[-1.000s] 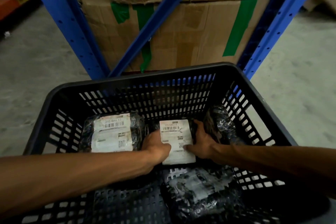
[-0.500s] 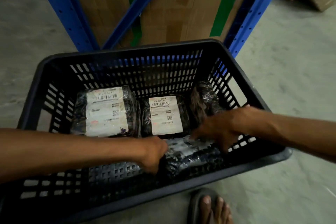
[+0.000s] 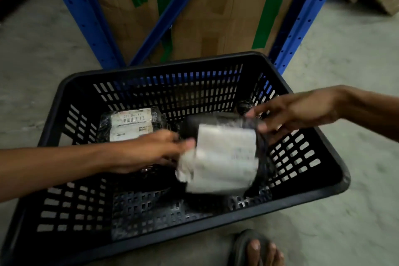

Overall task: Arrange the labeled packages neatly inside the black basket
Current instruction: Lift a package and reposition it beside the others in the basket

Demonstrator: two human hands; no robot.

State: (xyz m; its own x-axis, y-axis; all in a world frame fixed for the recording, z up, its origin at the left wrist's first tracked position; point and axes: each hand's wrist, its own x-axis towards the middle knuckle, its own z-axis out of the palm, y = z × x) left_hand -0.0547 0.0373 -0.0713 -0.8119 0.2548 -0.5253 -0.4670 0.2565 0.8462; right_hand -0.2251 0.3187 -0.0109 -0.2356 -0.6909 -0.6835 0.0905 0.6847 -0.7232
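i have 1 black-wrapped package (image 3: pixel 224 157) with a big white label lifted above the floor of the black basket (image 3: pixel 332 181), held between both my hands and too blurred to read. my left hand (image 3: pixel 151 151) grips its left edge, fingers curled around the wrap by a crumpled corner of the label. my right hand (image 3: pixel 300 112) pinches its far right corner, thumb underneath and the other fingers stretched out loosely over the top. just beyond my left hand a 2nd labeled package (image 3: pixel 131 125) lies flat against the basket's far wall, barcode facing up. beyond my right fingertips a dark wrapped bundle (image 3: pixel 245 107) sits in the far right corner, mostly hidden.
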